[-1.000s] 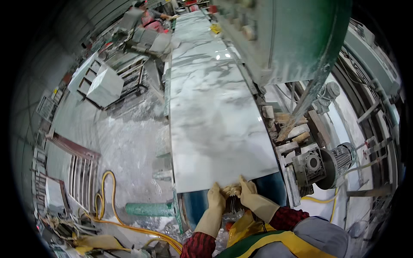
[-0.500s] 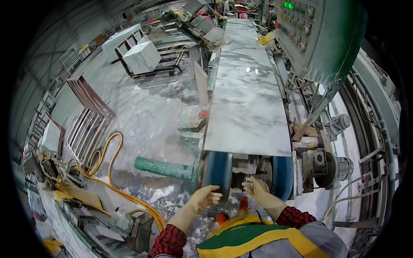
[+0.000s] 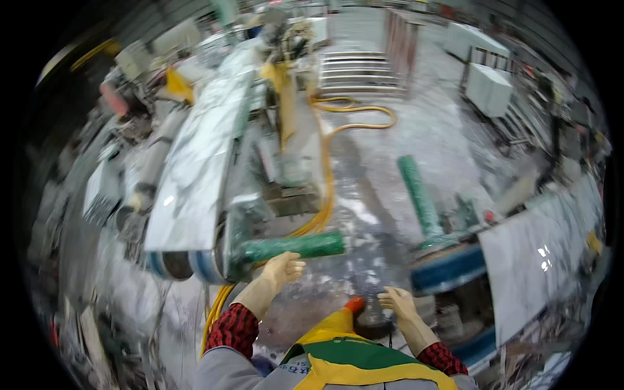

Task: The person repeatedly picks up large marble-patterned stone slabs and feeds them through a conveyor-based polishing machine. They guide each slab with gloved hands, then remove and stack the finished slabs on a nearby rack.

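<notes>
My left hand [image 3: 282,269], in a cream glove, is held in the air just in front of a green roller [image 3: 296,246] on the left machine; it holds nothing and its fingers are loosely bent. On the other side of my body, my right hand [image 3: 398,301] wears the same kind of glove. Its fingers are part-way open, with nothing in them, close to the blue belt [image 3: 448,268] of the right machine. A white marble slab [image 3: 200,156] with grey veins lies along the left conveyor. Another marble slab [image 3: 520,250] rests on the right conveyor.
Between the two conveyors runs a wet floor [image 3: 364,214]. A yellow hose [image 3: 327,162] snakes along it beside the left machine. A second green roller [image 3: 419,198] sticks out from the right machine. Further back are a metal rack [image 3: 361,73] and a white block [image 3: 489,90].
My view has swung left, so the slab conveyor from before is now at the right and another shows at left. Both hands have come away from the blue belts, still empty.
</notes>
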`<state>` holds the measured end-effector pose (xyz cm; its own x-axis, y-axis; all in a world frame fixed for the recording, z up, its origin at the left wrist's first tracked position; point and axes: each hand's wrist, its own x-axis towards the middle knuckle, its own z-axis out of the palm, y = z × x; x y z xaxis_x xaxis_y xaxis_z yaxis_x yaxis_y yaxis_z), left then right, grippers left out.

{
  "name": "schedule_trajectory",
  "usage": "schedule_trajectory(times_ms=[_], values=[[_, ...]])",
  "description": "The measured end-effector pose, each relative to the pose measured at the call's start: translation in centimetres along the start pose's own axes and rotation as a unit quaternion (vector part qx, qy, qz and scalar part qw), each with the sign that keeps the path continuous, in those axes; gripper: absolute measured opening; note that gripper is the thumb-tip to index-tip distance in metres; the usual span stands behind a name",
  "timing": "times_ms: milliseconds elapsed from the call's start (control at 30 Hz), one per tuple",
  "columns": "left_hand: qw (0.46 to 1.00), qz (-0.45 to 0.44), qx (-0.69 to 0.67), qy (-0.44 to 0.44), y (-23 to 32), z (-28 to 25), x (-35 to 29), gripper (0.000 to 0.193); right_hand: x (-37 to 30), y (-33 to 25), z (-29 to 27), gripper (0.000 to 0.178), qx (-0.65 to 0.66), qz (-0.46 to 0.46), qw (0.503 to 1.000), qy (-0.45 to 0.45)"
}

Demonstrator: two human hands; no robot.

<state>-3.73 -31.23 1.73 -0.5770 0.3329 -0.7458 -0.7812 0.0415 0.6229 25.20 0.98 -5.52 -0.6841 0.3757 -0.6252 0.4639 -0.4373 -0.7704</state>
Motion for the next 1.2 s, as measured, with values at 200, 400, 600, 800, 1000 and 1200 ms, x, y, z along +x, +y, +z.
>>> schedule_trajectory(times_ms=[200, 400, 600, 800, 1000, 1200], values=[[0.991, 0.034, -0.100, 0.081, -7.1, -14.2, -9.0, 0.041, 10.8, 17.4, 2.2, 0.047, 0.392, 0.128, 0.810, -0.417], [0.953, 0.106, -0.199, 0.204, -10.4, -21.1, -16.6, 0.043, 3.1, 13.1, 14.6, 0.051, -0.063, 0.081, 0.959, -0.264], [0.919, 0.172, -0.267, 0.233, -10.3, -27.3, -19.3, 0.036, 3.6, 6.3, 29.1, 0.043, -0.213, -0.039, 0.934, -0.285], [0.897, 0.222, -0.258, 0.282, -10.6, -39.1, -20.1, 0.040, 0.7, -0.7, 46.3, 0.045, -0.288, -0.248, 0.863, -0.334], [0.893, 0.300, 0.017, 0.335, -7.1, -49.6, -19.7, 0.048, 1.8, -6.2, 61.1, 0.060, -0.505, -0.574, 0.632, -0.126], [0.802, 0.404, 0.285, 0.335, 2.8, -49.5, -16.6, 0.038, 11.5, -6.2, 68.0, 0.071, -0.610, -0.544, 0.576, -0.027]])
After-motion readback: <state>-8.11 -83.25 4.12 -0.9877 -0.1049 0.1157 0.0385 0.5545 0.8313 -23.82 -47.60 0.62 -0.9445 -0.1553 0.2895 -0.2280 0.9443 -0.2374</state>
